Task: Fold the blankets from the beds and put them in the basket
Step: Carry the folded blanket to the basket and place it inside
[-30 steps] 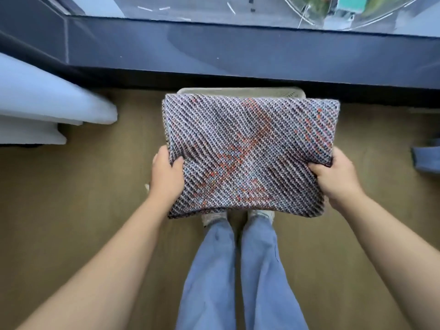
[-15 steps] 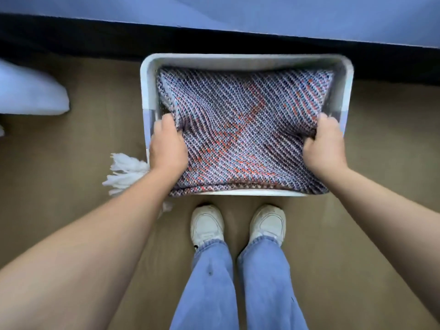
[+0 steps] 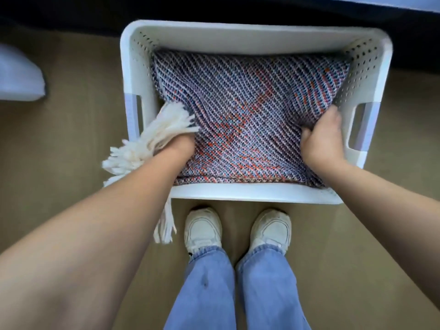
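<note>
A folded knitted blanket (image 3: 247, 110), purple-grey with orange flecks, lies inside the white perforated basket (image 3: 250, 36) on the floor. My right hand (image 3: 321, 141) grips the blanket's right edge, fingers curled under it. My left hand (image 3: 182, 144) reaches down at the blanket's left edge; its fingers are hidden by cream tassels (image 3: 152, 144) that spill over the basket's left rim.
The basket stands against a dark wall base (image 3: 71, 10). A white bed corner (image 3: 19, 77) lies at the far left. My white shoes (image 3: 238, 229) stand just in front of the basket on the tan floor (image 3: 59, 139).
The blanket has gone down from mid-air into the basket and now sits deep inside it. Both hands followed it down, and the camera has come closer.
</note>
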Available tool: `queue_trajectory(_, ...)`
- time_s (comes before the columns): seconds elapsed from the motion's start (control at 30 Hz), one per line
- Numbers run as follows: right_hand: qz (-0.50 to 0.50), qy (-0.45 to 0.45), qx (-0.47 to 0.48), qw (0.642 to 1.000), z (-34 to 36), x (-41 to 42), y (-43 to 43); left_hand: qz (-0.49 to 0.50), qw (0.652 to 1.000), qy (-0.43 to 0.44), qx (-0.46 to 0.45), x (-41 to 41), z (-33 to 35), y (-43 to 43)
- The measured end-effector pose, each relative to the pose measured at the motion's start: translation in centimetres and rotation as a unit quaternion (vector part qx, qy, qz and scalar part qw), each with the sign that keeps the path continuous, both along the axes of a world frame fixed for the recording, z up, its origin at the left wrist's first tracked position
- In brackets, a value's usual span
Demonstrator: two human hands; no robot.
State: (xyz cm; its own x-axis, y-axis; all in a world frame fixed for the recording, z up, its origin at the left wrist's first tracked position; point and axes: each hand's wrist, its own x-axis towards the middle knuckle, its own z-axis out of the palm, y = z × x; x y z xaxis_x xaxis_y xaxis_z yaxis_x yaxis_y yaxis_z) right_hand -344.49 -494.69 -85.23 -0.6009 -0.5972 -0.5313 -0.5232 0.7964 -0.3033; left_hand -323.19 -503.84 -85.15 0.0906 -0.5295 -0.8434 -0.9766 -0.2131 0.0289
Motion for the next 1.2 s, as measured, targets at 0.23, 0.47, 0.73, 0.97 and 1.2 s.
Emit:
queue_trajectory(0.23,0.039,-0.050,-0.041,0.997,6.7,5.2,-0.8,-0.201,0.964,-0.016,-0.171,2.3,6.1,-0.2)
queue_trajectory(0.47,0.283,-0.282,0.035,0.916,10.3,15.4,0.5,-0.303,0.945,-0.084,-0.083,7.5,8.5,4.8)
queue_trajectory(0.73,0.310,-0.333,0.069,0.888,8.1,18.7,-1.6,-0.103,0.993,-0.008,-0.065,8.8,9.3,6.3)
queue_trajectory(0.97,0.295,-0.315,0.057,0.900,6.9,16.1,-2.4,0.006,0.977,0.113,-0.182,5.5,10.2,3.6)
queue_trajectory(1.2,0.399,-0.294,0.231,0.838,2.7,15.1,-1.8,-0.266,0.954,0.109,-0.088,3.3,1.5,3.4)
